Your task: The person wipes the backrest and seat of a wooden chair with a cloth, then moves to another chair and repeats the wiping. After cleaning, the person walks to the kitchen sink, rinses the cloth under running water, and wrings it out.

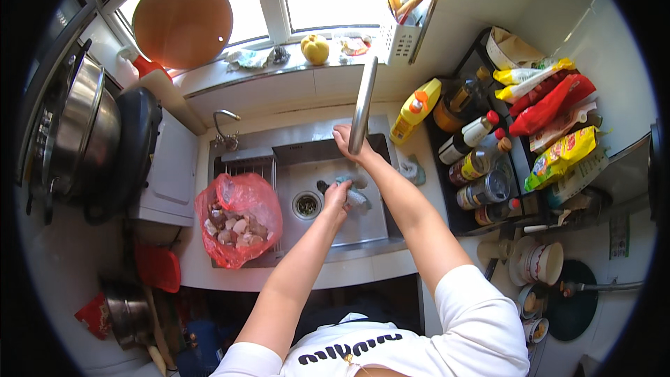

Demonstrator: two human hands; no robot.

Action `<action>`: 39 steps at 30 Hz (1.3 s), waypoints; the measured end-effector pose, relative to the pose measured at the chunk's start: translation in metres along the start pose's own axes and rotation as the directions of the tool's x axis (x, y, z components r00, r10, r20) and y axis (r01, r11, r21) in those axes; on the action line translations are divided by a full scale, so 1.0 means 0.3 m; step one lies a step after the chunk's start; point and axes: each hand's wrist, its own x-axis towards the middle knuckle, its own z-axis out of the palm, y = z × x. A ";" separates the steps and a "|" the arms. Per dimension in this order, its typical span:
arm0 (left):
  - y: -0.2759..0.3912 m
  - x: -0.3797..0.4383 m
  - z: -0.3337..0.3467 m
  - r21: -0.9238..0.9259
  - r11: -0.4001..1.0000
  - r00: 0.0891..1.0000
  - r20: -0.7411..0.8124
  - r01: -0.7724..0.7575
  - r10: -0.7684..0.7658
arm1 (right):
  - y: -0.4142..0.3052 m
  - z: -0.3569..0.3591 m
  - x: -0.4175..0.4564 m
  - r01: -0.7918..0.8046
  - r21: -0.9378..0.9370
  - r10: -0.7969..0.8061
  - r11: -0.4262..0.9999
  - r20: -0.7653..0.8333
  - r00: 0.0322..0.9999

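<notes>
Inside the stainless steel sink (335,230), my left hand (336,200) grips a wet blue-green cloth (356,196), with a dark piece of something beside its fingers. My right hand (352,141) is up at the tall metal faucet (364,104), partly behind its spout; whether its fingers close on the faucet cannot be made out. The drain strainer (307,204) holds dark bits. Left of it, a red plastic bag (238,220) of raw meat pieces rests on a wire rack (275,173) over the basin.
A yellow detergent bottle (416,110) and a wrapped sponge or cloth (412,172) lie right of the sink, beside a black rack of sauce bottles (473,162). A small tap (226,133) rises at the back left. Pots (86,125) stand at left; a yellow fruit (314,50) sits on the sill.
</notes>
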 end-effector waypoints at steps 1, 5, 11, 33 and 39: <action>0.000 0.019 0.019 -0.034 0.999 0.999 -0.002 0.037 -0.037 | 0.016 -0.010 -0.009 -0.080 0.240 0.095 0.967 -0.052 0.994; 0.005 0.091 0.016 -0.135 0.987 0.996 -0.016 0.083 -0.086 | -0.028 -0.052 -0.067 -0.059 0.250 0.061 0.967 0.000 0.998; -0.013 0.109 0.105 -0.146 0.987 0.996 -0.044 0.065 -0.073 | 0.019 -0.080 -0.144 -0.067 0.290 0.115 0.955 -0.154 0.981; -0.031 0.197 -0.052 -0.182 0.976 0.985 0.102 -0.117 0.137 | -0.275 0.160 -0.481 -0.159 0.955 0.874 -0.251 0.294 0.387; 0.011 0.116 0.005 -0.126 0.991 0.995 0.087 -0.040 0.051 | -0.176 0.191 -0.441 0.068 0.736 0.669 -0.674 0.568 0.479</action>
